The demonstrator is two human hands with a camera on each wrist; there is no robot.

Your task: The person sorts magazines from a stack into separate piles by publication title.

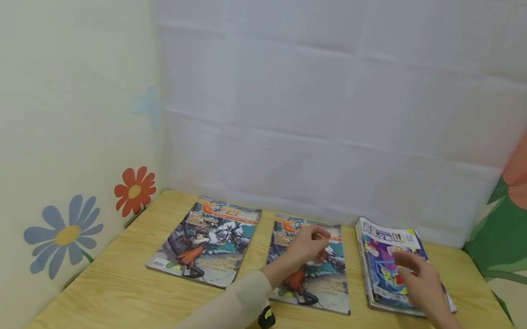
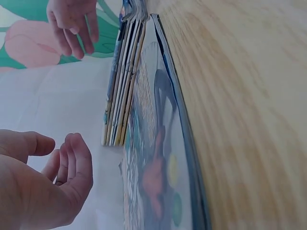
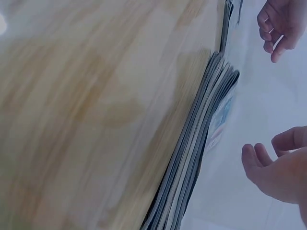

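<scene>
- My left hand (image 1: 306, 245) hovers over the middle magazine (image 1: 311, 265), fingers loosely curled and holding nothing; the left wrist view shows them (image 2: 72, 158) apart from the cover (image 2: 158, 158).
- My right hand (image 1: 420, 285) hangs over the stack of magazines (image 1: 392, 267) at about 2 o'clock from me, fingers relaxed and a little spread, gripping nothing; the right wrist view shows a gap between the hand (image 3: 280, 170) and the stack's edge (image 3: 201, 143).
- The middle magazine lies flat at 12 o'clock on the wooden table (image 1: 126, 296), with a comic figure in orange and dark colours on the cover.
- A third magazine (image 1: 206, 240) with the same cover art lies at 11 o'clock, well apart from both hands.
- The titles are orange on the two single magazines and blue-white on the stack, all too blurred for me to read.
- A small white label sits at the left magazine's near corner; its print is illegible.
</scene>
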